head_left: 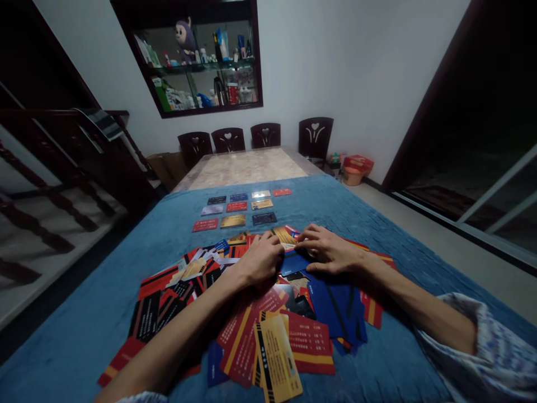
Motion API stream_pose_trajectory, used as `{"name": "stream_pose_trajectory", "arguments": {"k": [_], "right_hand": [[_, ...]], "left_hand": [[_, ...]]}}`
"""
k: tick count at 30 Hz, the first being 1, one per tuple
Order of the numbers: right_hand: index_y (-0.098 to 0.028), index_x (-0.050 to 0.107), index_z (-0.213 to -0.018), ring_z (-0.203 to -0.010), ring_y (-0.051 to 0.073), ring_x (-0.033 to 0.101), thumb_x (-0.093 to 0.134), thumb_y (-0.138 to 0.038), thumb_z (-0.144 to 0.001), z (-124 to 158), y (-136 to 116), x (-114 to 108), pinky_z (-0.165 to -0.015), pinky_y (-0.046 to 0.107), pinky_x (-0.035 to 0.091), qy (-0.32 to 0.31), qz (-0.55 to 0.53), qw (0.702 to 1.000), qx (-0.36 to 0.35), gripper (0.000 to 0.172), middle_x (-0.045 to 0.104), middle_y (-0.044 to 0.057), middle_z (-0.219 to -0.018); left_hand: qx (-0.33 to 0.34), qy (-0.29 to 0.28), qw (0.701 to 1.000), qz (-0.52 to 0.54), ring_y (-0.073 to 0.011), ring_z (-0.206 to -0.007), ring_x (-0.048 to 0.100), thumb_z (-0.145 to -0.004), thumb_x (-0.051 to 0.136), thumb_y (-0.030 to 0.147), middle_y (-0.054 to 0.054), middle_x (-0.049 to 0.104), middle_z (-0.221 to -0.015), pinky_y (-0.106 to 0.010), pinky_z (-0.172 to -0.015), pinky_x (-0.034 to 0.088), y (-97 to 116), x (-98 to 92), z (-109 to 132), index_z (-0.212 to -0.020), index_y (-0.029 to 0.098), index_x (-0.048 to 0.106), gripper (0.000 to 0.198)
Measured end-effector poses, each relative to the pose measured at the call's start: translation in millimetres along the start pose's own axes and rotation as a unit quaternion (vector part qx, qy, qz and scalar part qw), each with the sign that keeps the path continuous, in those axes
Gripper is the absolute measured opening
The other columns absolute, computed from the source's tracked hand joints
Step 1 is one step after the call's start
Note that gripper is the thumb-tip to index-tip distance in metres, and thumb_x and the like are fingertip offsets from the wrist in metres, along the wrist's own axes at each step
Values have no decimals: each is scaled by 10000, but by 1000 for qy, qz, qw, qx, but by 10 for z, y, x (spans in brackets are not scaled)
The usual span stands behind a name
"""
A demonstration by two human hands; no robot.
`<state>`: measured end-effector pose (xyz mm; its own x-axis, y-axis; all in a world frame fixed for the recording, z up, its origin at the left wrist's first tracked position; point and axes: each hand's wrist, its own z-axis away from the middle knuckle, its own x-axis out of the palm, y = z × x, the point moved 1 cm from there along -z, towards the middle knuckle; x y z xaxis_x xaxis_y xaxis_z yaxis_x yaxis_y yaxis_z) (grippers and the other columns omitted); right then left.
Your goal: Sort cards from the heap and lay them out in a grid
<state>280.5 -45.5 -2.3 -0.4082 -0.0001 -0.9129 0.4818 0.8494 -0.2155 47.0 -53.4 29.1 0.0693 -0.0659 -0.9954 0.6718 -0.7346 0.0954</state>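
Observation:
A spread heap of cards lies in front of me, in red, black, blue and gold. My left hand (263, 258) rests on the middle of the heap with its fingers curled; whatever is under them is hidden. Just right of it is a blue card (293, 263), which my right hand (326, 249) touches with bent fingers spread apart. Nearer to me, a gold card (277, 355) lies over red cards (308, 341). Several blue cards (338, 308) fan out below my right hand. Red and black cards (159, 296) lie left of my left forearm.
Beyond the heap, single cards stand in rows, among them a gold card (233, 221) and a dark card (264, 219). A blue cloth (168, 224) covers the near table; bare marble tabletop (251, 167) shows behind. Dark chairs (315, 137) line the far side.

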Motion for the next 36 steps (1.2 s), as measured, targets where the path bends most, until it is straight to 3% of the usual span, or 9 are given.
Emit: {"name": "stream_pose_trajectory", "arguments": {"k": [4, 9, 15, 20, 25, 31, 36], "right_hand": [[-190, 665, -1200, -1056, 282, 469, 621, -521, -878, -7, -16, -16, -898, 491, 436, -8, 3, 1000, -1, 464, 605, 146, -1124], [-176, 677, -1181, -1037, 272, 482, 609, -514, -893, -12, -21, -19, -884, 465, 442, -10, 15, 1000, 0, 449, 618, 149, -1108], [-181, 695, -1160, -1010, 255, 493, 594, -500, -911, -18, -1, -36, -872, 443, 450, -4, 2, 1000, -19, 417, 656, 141, -1073], [-194, 723, -1100, -959, 235, 517, 561, -452, -943, -30, -4, -56, -856, 435, 464, 14, -12, 1000, -22, 343, 697, 120, -1032], [-204, 731, -1086, -929, 228, 535, 472, -409, -992, -28, 13, -31, -837, 414, 477, 42, -25, 999, -12, 343, 724, 107, -985], [-181, 725, -976, -857, 220, 543, 438, -377, -1001, -11, 98, 90, -762, 375, 486, 88, 2, 996, 24, 349, 686, 109, -856], [-182, 699, -937, -833, 215, 539, 460, -313, -981, -27, 140, 156, -761, 366, 481, 109, -1, 994, 28, 276, 679, 103, -843]], "left_hand": [[19, 8, 999, 29, -244, -1036, 503, -872, 594, 258, -81, 629, -1026, -385, -898, 423, -9, -21, 21, -880, 182, 678, 113], [17, 3, 999, 31, -261, -1029, 518, -820, 674, 370, -84, 624, -1012, -400, -897, 432, 39, -65, 60, -895, 177, 682, 208], [22, 6, 999, 31, -266, -1051, 535, -811, 661, 315, -83, 636, -1045, -395, -904, 435, 96, -115, 83, -978, 198, 684, 205], [25, 15, 999, 33, -251, -990, 566, -821, 619, 278, -79, 674, -909, -367, -876, 442, 65, -117, 71, -845, 187, 706, 128], [42, 33, 997, 63, -191, -847, 596, -855, 544, 238, -58, 681, -805, -298, -813, 449, 6, -130, 43, -770, 186, 707, 191], [41, 57, 995, 65, -148, -716, 552, -940, 409, 201, -50, 640, -727, -265, -736, 424, -120, -62, -14, -689, 166, 629, 335], [13, 76, 995, 63, -160, -759, 567, -935, 415, 165, -61, 652, -795, -272, -737, 425, -197, 18, -49, -774, 164, 640, 276]]}}
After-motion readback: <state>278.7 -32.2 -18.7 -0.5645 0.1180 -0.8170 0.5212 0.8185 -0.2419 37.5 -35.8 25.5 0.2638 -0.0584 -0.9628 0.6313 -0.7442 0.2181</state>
